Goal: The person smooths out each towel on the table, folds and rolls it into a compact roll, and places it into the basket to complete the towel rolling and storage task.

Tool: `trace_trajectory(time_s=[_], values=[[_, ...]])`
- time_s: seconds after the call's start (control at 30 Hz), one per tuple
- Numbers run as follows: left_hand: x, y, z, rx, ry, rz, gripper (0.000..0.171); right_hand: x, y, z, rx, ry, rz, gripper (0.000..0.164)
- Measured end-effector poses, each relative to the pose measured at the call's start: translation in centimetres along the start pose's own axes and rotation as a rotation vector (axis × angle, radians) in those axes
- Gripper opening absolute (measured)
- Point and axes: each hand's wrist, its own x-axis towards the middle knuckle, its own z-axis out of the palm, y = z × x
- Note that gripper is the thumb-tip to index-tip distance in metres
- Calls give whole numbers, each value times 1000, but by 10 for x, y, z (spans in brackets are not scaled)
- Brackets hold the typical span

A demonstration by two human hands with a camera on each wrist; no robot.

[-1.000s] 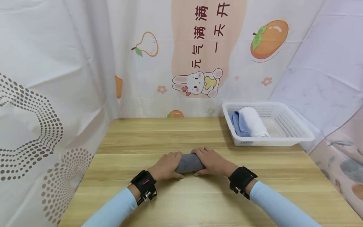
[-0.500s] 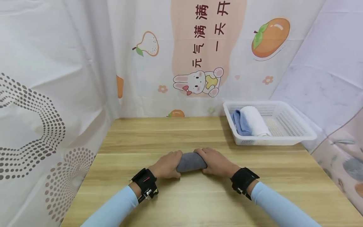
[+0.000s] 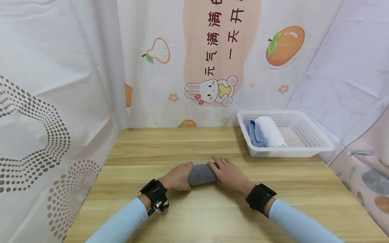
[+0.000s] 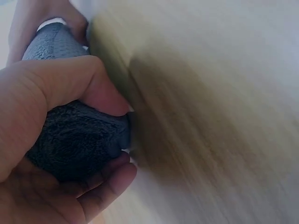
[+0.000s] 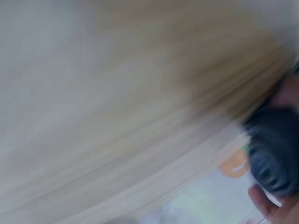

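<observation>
A grey rolled-up towel (image 3: 201,174) lies crosswise low over the wooden table, between both hands. My left hand (image 3: 178,177) grips its left end; in the left wrist view the thumb (image 4: 100,91) bends over the roll and the fingertips (image 4: 122,179) come up from below. That view also shows the coiled end of the towel (image 4: 77,142). At the other end my right hand (image 3: 230,175) holds the roll, fingers laid over the top. The right wrist view is blurred, with the towel's spiral end (image 5: 271,165) between thumb and fingers at the right edge.
A white plastic basket (image 3: 304,152) stands at the back right of the wooden table (image 3: 170,145). Inside it, a blue folded cloth (image 3: 256,135) leans beside a white rolled towel (image 3: 270,131). Patterned curtains (image 3: 158,77) hang behind and at both sides.
My right hand has shifted its hold on the towel's right end, and its thumb has gone out of sight. The left hand keeps its grip. The head view has tilted slightly.
</observation>
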Motion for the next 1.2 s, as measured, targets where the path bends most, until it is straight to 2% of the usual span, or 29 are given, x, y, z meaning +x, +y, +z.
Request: trace_trajectory(time_s=[0.07, 0.17, 0.43, 0.53, 0.67, 0.73, 0.8, 1.0, 1.1, 1.2], values=[[0, -1, -2, -41, -18, -19, 65, 1, -4, 1, -66, 41, -12, 69], [2, -2, -6, -83, -36, -37, 65, 4, -6, 2, -82, 62, 2, 67], [3, 3, -6, -111, -44, -42, 67, 5, 3, -2, 51, 11, -17, 71], [-1, 4, -2, -46, 7, 3, 68, 5, 5, -5, 152, -37, -14, 78], [-3, 4, 3, 95, 134, 97, 80, 5, 9, -9, 312, -88, 38, 84], [-3, 3, 4, 125, 175, 129, 84, 6, 9, -11, 329, -91, 50, 84], [-3, 1, 3, 88, 180, 129, 80, 6, 8, -12, 293, -74, 48, 85], [-2, -5, 2, -130, 125, 54, 67, 7, 0, -13, 164, -36, 23, 93], [-1, -7, 3, -171, 131, 51, 73, 4, 0, -14, 190, -52, 43, 93], [-1, -9, 4, -220, 176, 31, 83, 1, 4, -16, 251, -58, 93, 92]])
